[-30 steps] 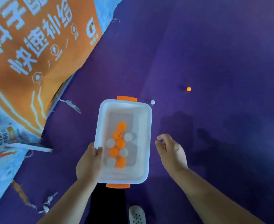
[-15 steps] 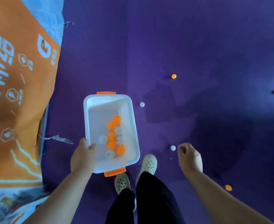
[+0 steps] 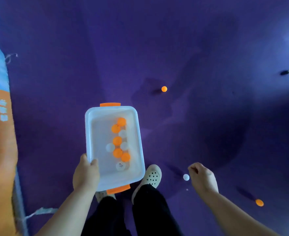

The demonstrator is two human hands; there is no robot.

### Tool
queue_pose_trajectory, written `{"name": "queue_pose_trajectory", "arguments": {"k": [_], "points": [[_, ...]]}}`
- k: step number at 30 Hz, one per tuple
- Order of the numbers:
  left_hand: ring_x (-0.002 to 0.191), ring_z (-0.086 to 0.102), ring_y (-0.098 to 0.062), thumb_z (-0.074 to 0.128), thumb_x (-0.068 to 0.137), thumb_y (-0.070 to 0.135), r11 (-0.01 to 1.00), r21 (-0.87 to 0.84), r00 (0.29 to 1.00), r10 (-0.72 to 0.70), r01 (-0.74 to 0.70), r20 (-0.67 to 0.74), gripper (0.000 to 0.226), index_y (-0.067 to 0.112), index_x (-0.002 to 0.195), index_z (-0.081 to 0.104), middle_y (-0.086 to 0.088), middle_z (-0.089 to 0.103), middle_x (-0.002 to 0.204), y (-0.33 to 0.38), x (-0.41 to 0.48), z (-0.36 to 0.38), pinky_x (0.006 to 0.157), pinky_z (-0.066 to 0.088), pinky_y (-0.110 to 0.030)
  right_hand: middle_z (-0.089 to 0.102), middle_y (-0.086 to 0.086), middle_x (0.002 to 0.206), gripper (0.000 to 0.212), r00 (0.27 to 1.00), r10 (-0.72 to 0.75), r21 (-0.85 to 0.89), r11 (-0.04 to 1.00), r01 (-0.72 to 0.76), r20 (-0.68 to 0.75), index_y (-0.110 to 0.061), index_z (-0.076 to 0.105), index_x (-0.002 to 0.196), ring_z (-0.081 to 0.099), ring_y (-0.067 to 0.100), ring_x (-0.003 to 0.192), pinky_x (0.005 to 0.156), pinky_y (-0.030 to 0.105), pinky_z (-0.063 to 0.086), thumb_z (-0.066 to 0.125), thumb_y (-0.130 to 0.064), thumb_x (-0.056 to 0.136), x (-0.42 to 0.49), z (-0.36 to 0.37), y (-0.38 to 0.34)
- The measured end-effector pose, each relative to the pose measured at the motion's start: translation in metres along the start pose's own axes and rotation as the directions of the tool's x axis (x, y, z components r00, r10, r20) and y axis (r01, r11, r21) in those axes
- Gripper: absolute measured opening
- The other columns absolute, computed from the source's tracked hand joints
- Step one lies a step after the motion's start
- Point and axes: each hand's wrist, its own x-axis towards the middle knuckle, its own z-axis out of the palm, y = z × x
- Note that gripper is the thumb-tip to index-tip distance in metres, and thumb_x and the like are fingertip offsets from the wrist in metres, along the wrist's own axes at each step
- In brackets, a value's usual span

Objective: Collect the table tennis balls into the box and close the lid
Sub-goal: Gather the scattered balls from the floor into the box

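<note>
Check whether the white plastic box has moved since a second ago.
Yes. The white plastic box, gripped by the left hand, has shifted towards the small orange ball ahead.

Dim violet light, soft blur, warped edges

Worn on the person's head, a single wide-angle camera looks steeply down at the purple floor point(image 3: 208, 48). It sits close above the white plastic box with orange clips point(image 3: 87, 133) at centre frame, with the wearer's pale perforated shoes point(image 3: 151, 176) at lower centre, directly beneath the lens.
</note>
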Motion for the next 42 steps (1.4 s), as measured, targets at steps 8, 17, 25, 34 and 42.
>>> {"name": "queue_pose_trajectory", "arguments": {"k": [8,17,25,34,42], "points": [[0.086,0.055,-0.037,0.041,0.095,0.023,0.975,0.037,0.975,0.217,-0.219,0.050,0.022,0.007,0.107,0.047,-0.018,0.062,0.104,0.082,0.098,0.090,0.069,0.039,-0.039,0.063,-0.005,0.075,0.023,0.989,0.148,0.239,0.961,-0.136,-0.032,-0.028,0.057,0.074,0.065,0.023,0.071,0.063,0.037,0.053,0.041,-0.021,0.089,0.121,0.073,-0.021],[0.079,0.048,-0.033,0.042,0.096,0.024,0.832,0.054,0.828,0.540,-0.553,0.153,0.017,0.007,0.096,0.044,-0.009,0.054,0.087,0.136,0.154,0.232,0.068,0.035,-0.039,0.061,0.000,0.079,0.020,0.857,0.501,0.383,0.820,-0.425,-0.122,-0.023,0.059,0.081,0.056,0.022,0.071,0.077,0.041,0.051,0.041,-0.016,0.089,0.213,0.171,0.095],[0.081,0.049,-0.034,0.046,0.094,0.021,0.557,0.089,0.551,0.761,-0.825,0.342,0.012,0.009,0.094,0.047,-0.011,0.056,0.088,0.199,0.163,0.351,0.070,0.034,-0.037,0.043,0.006,0.130,0.042,0.615,0.743,0.525,0.645,-0.555,-0.262,-0.022,0.045,0.134,0.043,0.028,0.116,0.084,0.043,0.044,0.049,-0.033,0.094,0.245,0.237,0.199],[0.095,0.055,-0.040,0.042,0.096,0.026,0.224,0.122,0.255,0.875,-0.967,0.412,0.013,0.014,0.097,0.044,-0.020,0.062,0.109,0.257,0.144,0.401,0.071,0.036,-0.038,0.038,-0.002,0.117,0.039,0.752,0.553,0.541,0.780,-0.315,-0.359,-0.018,0.047,0.125,0.053,0.019,0.081,0.069,0.037,0.050,0.061,-0.025,0.089,0.291,0.256,0.214],[0.099,0.056,-0.035,0.036,0.097,0.034,0.149,0.129,0.191,0.877,-0.980,0.441,0.032,0.022,0.126,0.042,-0.009,0.063,0.112,0.258,0.139,0.363,0.078,0.044,-0.040,0.049,-0.011,0.099,0.039,0.387,0.100,0.344,0.688,0.639,-0.917,-0.029,0.047,0.105,0.051,-0.007,0.083,0.069,0.004,0.040,0.070,-0.020,0.076,0.298,0.120,0.084]]}}
